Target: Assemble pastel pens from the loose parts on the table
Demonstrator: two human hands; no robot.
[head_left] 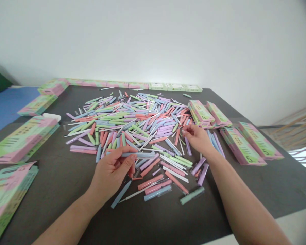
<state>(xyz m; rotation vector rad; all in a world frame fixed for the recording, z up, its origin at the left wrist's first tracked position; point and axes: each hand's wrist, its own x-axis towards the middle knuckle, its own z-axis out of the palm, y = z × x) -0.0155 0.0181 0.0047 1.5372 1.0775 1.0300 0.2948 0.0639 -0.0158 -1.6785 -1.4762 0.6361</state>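
Observation:
My left hand is closed around a pale blue pen with a clear end, held level between thumb and fingers above the near side of the pile. At the right side of the pile of pastel pen parts, my right hand has thumb and fingertips pinched together. What those fingertips hold, if anything, is too small to make out. Below my hands lie red pens, a blue pen, a green pen, several white sticks and a loose blue barrel.
Printed pastel boxes stand along the left side of the dark table. More boxes line the back edge by the wall. On the right are other boxes, with purple and blue pens beside them.

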